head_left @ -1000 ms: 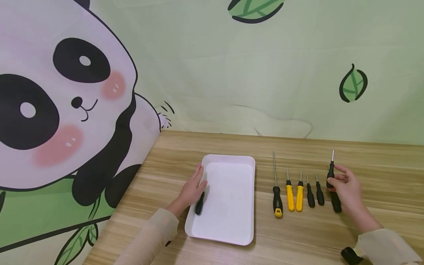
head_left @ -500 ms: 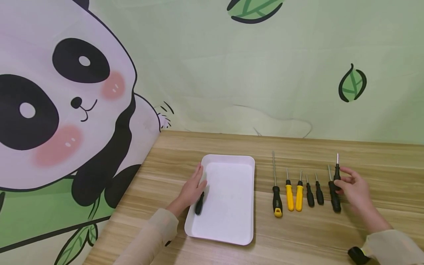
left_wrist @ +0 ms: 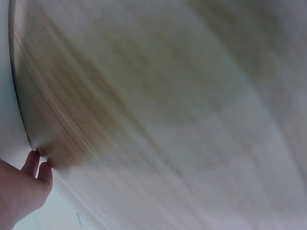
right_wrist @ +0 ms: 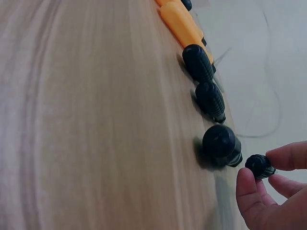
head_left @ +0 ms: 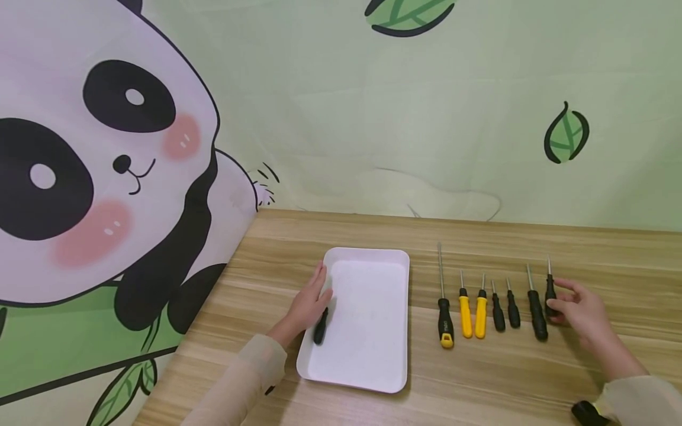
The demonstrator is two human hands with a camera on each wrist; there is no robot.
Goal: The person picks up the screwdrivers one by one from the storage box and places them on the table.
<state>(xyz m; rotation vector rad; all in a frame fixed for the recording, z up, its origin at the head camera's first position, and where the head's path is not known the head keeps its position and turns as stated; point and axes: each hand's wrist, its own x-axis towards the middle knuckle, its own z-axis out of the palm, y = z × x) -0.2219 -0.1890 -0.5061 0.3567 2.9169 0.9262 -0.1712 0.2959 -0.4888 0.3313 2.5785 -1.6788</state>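
Observation:
My right hand point(head_left: 583, 310) pinches the black handle of a small screwdriver point(head_left: 550, 293), whose shaft points away from me at the right end of a row of screwdrivers. In the right wrist view, thumb and fingertips are on that screwdriver's handle end point(right_wrist: 259, 165), right beside a thicker black screwdriver point(right_wrist: 221, 145). My left hand point(head_left: 308, 303) rests with straight fingers along the left edge of a white tray point(head_left: 367, 331). Inside the tray, by that hand, lies a black-handled screwdriver point(head_left: 321, 328), its upper part hidden. The left wrist view catches only part of the left hand point(left_wrist: 24, 191).
Left of the held screwdriver are two small black screwdrivers, one of them the nearer black one point(head_left: 513, 310), two yellow ones, including the left yellow one point(head_left: 466, 316), and a long black-and-yellow screwdriver point(head_left: 445, 322). A green panda-printed backdrop point(head_left: 426, 148) rises behind the wooden table point(head_left: 479, 378).
My right hand has moved right and toward me with the small screwdriver, from over the thicker black one to its right side, lower down. My left hand and the tray stay put.

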